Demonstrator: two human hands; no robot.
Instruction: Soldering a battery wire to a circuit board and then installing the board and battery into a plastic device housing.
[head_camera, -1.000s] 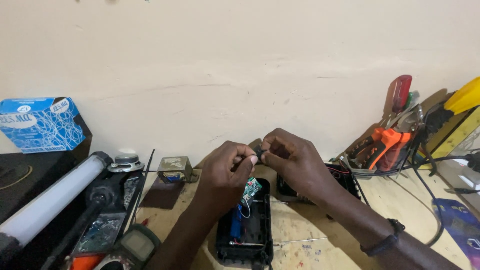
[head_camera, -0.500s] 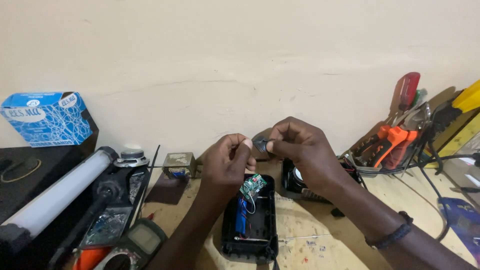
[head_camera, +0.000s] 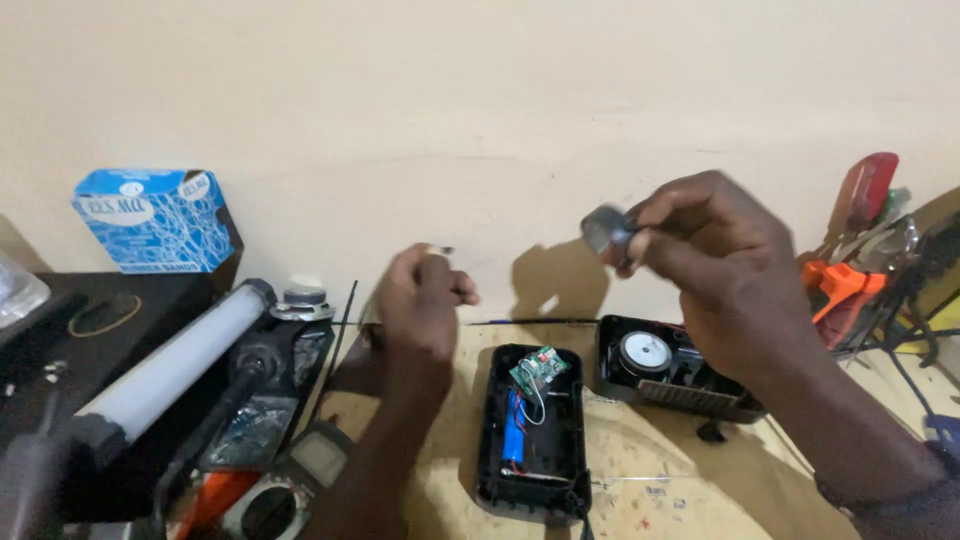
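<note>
Right hand (head_camera: 715, 265) raised above the open black case (head_camera: 533, 430), fingertips pinching a small grey part (head_camera: 603, 228), left hand (head_camera: 422, 305) just left of the case, fingers curled, whether it holds anything unclear, black speaker half (head_camera: 665, 368) right of the case, white tube lamp (head_camera: 175, 360) far left.

A plain cream wall (head_camera: 480, 100) rises behind a scuffed, paint-flecked wooden workbench (head_camera: 640, 470), softly lit.
</note>
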